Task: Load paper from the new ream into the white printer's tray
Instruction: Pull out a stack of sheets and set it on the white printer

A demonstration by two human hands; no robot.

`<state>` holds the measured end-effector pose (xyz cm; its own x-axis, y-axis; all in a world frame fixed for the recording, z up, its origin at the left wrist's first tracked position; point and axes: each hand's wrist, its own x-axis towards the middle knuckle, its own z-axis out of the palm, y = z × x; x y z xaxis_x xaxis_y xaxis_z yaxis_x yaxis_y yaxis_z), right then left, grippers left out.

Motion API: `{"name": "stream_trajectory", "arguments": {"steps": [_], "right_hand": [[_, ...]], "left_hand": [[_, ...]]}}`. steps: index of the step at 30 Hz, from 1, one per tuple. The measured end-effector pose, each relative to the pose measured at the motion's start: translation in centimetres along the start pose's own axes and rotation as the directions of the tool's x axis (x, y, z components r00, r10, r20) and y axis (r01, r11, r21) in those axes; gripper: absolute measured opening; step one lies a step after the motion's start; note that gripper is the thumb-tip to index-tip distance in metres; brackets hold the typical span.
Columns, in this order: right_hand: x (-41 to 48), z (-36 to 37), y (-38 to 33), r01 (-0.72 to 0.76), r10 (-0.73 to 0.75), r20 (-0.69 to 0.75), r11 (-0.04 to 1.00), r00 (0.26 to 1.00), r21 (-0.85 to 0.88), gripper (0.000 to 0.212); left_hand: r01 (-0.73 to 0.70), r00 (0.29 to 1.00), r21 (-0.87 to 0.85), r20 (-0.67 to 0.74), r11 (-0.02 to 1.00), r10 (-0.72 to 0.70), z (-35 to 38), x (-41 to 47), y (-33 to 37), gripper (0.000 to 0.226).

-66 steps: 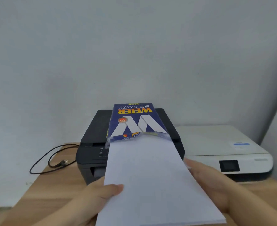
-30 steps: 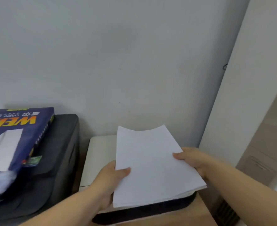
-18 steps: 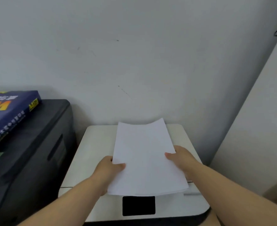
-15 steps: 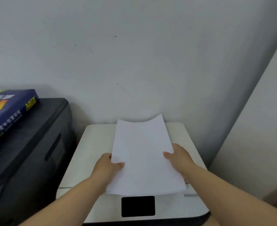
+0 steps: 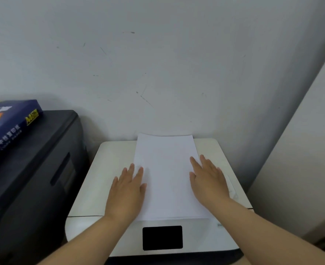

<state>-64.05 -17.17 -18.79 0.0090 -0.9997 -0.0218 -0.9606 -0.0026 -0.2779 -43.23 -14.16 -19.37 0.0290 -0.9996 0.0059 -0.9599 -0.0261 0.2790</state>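
Note:
A stack of white paper (image 5: 166,175) lies flat on the lid of the white printer (image 5: 104,169), its far edge near the wall. My left hand (image 5: 127,190) rests flat on the stack's left edge, fingers straight. My right hand (image 5: 208,180) lies flat on the right edge, fingers straight. The blue ream wrapper (image 5: 7,127) with yellow lettering sits on the black printer (image 5: 43,169) at the left. The white printer's tray is not visible.
A black screen panel (image 5: 162,237) sits on the white printer's front. A grey wall (image 5: 158,73) rises right behind both printers. A pale wall or panel (image 5: 301,159) closes off the right side.
The stack, held by its side edges above the white printer before, now lies flat on the lid. Both hands have let go and rest flat on it.

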Motion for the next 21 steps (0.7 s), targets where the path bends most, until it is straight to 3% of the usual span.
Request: {"name": "stream_trajectory", "arguments": {"steps": [4, 10, 18, 21], "right_hand": [[-0.7, 1.2, 0.2, -0.017, 0.023, 0.148, 0.999, 0.989, -0.04, 0.053], [-0.7, 1.4, 0.3, -0.037, 0.041, 0.179, 0.999, 0.983, -0.026, 0.054], [-4.8, -1.2, 0.9, 0.016, -0.019, 0.015, 0.978, 1.0, 0.207, 0.054], [-8.3, -0.5, 2.0, -0.003, 0.02, -0.055, 0.954, 0.998, 0.3, 0.055]], "left_hand": [[-0.037, 0.987, 0.044, 0.16, 0.998, 0.03, 0.9, -0.4, -0.5, 0.053], [-0.035, 0.976, 0.028, 0.217, 0.999, 0.029, 0.6, -0.2, -0.6, 0.054], [-0.072, 0.997, -0.022, 0.004, 0.997, 0.072, -0.8, -4.1, -3.0, 0.054], [-0.045, 0.997, -0.121, -0.076, 0.992, 0.036, -0.6, -7.2, -4.3, 0.054]]}}
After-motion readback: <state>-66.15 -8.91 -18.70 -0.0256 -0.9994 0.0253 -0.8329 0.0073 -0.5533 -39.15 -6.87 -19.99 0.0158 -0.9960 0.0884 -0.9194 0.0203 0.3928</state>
